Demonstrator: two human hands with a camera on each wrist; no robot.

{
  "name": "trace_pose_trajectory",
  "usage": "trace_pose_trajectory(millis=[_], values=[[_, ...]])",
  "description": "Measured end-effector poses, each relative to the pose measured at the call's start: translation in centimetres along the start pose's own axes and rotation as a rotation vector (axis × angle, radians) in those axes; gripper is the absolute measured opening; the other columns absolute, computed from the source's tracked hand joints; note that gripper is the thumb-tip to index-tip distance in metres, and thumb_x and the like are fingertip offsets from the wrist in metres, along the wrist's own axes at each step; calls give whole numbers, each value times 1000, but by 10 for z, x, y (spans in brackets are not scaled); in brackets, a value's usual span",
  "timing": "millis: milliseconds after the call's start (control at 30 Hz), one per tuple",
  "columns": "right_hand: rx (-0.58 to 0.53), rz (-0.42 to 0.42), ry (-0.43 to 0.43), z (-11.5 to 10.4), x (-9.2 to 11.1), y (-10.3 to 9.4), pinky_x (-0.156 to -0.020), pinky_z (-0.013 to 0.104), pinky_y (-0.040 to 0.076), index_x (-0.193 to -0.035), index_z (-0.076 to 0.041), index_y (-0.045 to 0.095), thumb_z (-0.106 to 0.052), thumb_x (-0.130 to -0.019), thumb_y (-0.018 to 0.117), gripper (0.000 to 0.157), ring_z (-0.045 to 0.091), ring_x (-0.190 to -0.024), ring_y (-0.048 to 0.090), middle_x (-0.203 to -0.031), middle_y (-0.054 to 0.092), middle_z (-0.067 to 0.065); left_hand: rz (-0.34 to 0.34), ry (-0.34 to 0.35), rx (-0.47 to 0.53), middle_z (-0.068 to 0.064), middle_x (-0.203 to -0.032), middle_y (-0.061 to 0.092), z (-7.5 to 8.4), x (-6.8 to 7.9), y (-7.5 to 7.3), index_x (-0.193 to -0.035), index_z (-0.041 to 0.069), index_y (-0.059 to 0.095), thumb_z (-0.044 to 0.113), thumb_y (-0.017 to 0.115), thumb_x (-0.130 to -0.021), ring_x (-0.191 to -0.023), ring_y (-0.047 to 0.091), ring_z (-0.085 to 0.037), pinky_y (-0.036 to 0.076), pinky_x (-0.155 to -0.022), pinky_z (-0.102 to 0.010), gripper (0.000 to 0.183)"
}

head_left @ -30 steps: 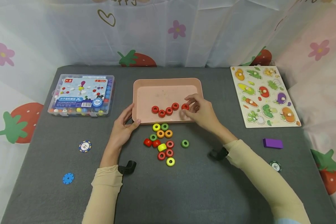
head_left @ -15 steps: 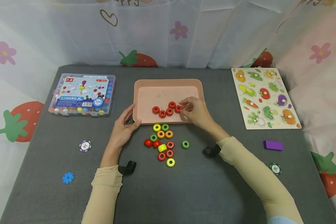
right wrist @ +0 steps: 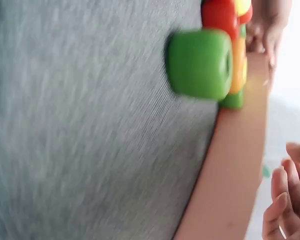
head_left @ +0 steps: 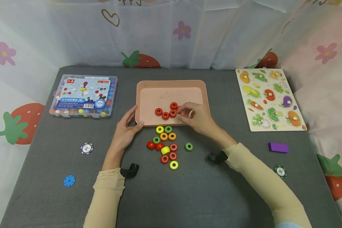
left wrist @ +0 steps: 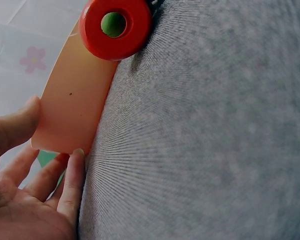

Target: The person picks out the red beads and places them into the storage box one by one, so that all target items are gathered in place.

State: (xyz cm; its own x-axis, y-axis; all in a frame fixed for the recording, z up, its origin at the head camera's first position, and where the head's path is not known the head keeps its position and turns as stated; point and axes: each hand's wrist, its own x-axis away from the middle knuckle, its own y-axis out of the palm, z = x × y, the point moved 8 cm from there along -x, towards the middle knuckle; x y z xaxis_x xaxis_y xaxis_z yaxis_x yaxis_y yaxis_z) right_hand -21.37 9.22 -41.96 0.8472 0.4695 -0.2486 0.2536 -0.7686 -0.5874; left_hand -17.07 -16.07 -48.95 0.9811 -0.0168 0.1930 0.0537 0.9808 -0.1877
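Observation:
A pink tray (head_left: pixel 171 83) lies in the middle of the grey table. Inside it sit a few red rings (head_left: pixel 165 115) in a curved row. My right hand (head_left: pixel 181 109) reaches over the tray's front right part and pinches one more red ring (head_left: pixel 178 108), mostly hidden, beside the row. My left hand (head_left: pixel 135 117) rests against the tray's front left corner, thumb along the front edge, fingers straight along the side. The left wrist view shows that corner (left wrist: pixel 75 100) between thumb and fingers (left wrist: pixel 72 185). Several loose rings (head_left: pixel 165 150), red, yellow, green and orange, lie in front of the tray.
A clear plastic box (head_left: pixel 84 96) of coloured balls stands at the left. A vegetable puzzle board (head_left: pixel 269 98) lies at the right, a purple block (head_left: pixel 277 147) below it. Two poker chips (head_left: pixel 86 148) (head_left: pixel 280 171) and a blue gear (head_left: pixel 69 181) lie near the front. Curtains surround the table.
My right hand has slid a red ring leftward in the tray, up to the end of the row. The left hand has stayed at the tray's corner.

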Motion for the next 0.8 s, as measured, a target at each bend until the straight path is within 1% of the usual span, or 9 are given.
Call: trace_pose_trajectory(millis=[100,200,300,433,600,700,800], values=[[7,-73,-35,-12,6,9,-65,33,49,-97,-5,74,-6,-84,80,15,11,-72,57,-78,64,-2,3,4,-1,-6,-157,42,1,0,0,-156,25,37,17,69,-96,-120,62,-31,49,-84,-18,69],[-12,-170,-35,-22,13,20,-63,28,47,-99,-7,75,-10,-84,81,16,10,-67,54,-74,62,-5,3,13,-4,-7,-157,41,2,1,0,-156,24,37,17,69,-96,-122,60,-32,48,-84,-18,69],[-10,-259,-19,-27,22,29,-58,25,41,-100,-9,76,-13,-84,82,17,9,-61,50,-69,59,-7,3,19,-4,-8,-158,40,2,1,-1,-157,23,36,17,69,-96,-125,58,-32,48,-84,-17,69],[47,-351,12,-26,34,39,-52,24,33,-102,-15,78,-22,-84,82,20,7,-52,43,-59,51,-10,2,24,1,-9,-158,40,3,2,0,-156,23,36,17,69,-96,-130,55,-31,48,-83,-15,69],[132,-498,71,-15,49,52,-52,22,32,-111,-22,78,-30,-84,82,28,2,-51,44,-55,49,-12,-4,16,3,-7,-158,40,2,1,0,-156,25,36,19,69,-96,-128,56,-30,48,-82,-16,70],[159,-538,68,-10,54,57,-52,22,32,-113,-24,77,-29,-86,81,28,1,-52,46,-55,51,-13,-7,8,-6,-6,-158,40,1,1,0,-156,27,36,20,70,-96,-129,55,-28,48,-83,-17,70],[161,-524,46,-9,54,58,-52,21,33,-110,-22,78,-28,-86,81,24,1,-52,47,-56,51,-14,-8,5,-13,-5,-158,39,0,1,0,-156,28,36,20,69,-96,-131,54,-27,48,-84,-18,69]])
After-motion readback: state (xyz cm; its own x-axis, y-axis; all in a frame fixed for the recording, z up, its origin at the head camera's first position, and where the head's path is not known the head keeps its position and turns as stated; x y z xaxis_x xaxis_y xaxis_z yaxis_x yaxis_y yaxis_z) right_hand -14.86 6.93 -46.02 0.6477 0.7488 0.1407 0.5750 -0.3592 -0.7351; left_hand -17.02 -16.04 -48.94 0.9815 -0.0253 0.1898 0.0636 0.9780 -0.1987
